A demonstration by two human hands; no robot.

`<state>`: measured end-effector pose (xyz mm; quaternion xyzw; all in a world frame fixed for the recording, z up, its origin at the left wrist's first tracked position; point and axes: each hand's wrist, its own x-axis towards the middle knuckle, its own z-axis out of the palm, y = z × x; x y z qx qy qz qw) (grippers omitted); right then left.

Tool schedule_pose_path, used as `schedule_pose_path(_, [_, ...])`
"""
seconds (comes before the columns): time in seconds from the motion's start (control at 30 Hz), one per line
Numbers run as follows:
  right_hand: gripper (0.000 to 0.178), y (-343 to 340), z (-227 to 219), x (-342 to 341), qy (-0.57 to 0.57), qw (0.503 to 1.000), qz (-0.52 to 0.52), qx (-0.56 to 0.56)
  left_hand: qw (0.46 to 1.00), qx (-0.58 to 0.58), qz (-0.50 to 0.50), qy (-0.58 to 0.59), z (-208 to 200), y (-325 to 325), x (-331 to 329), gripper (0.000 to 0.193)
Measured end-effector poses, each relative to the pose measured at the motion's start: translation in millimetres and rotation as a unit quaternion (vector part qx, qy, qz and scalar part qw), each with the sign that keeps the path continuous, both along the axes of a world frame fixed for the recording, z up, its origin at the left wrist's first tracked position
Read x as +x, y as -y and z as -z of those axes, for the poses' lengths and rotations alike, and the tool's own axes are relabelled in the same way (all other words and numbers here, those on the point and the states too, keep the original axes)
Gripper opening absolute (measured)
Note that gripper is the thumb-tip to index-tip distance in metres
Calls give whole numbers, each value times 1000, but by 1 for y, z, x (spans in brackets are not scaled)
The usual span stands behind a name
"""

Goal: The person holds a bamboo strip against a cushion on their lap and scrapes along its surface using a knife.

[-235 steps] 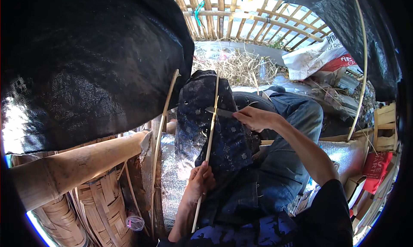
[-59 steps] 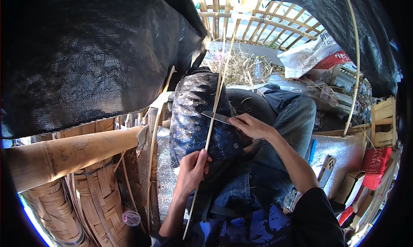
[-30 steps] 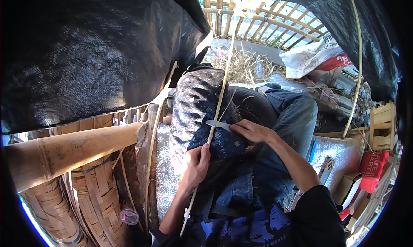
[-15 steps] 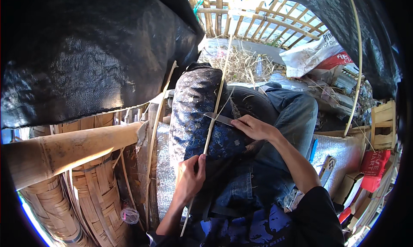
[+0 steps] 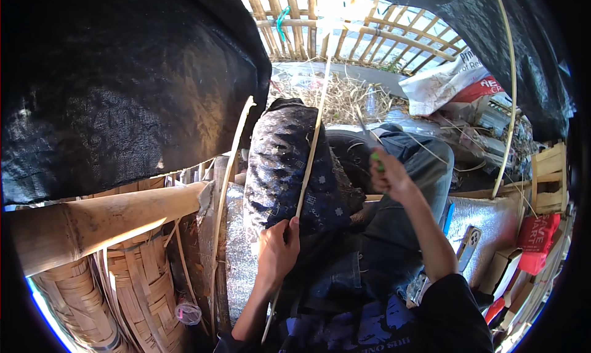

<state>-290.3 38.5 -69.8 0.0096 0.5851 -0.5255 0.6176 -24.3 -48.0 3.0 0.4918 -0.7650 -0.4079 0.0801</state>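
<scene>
My left hand (image 5: 277,249) pinches a long, thin bamboo strip (image 5: 312,157), which runs from near my lap up toward the slatted fence. The strip lies across a dark patterned cloth (image 5: 283,162) that covers a rounded, bulky form, perhaps my leg. In my right hand (image 5: 393,179) is a knife (image 5: 377,162) with a green handle; its blade points up and away and is blurred by motion. The blade is to the right of the strip, apart from it. My jeans (image 5: 425,168) show below the right hand.
A thick bamboo pole (image 5: 111,224) juts in from the left above woven bamboo baskets (image 5: 135,279). Black plastic sheeting (image 5: 123,94) hangs at upper left. Shavings (image 5: 351,94) lie ahead, beside a white and red sack (image 5: 455,85). A phone (image 5: 469,245) and red bag (image 5: 537,242) are at right.
My right hand has lifted the knife off the strip and moved it up and to the right. My left hand keeps its hold on the strip, barely shifted.
</scene>
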Motion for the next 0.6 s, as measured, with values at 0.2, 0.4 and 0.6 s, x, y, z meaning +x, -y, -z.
schedule_pose_path(0.2, [45,-39,28,-12,-605,757,-238,-69,993,108,-33,-43,0,9,9,42])
schedule_pose_path(0.4, [16,7,-31,35,-618,758,-166,-129,1000,6,10,-7,-1,2,19,37])
schedule_pose_path(0.6, [23,24,-21,71,-638,707,-207,-223,996,-81,23,31,3,-1,32,33])
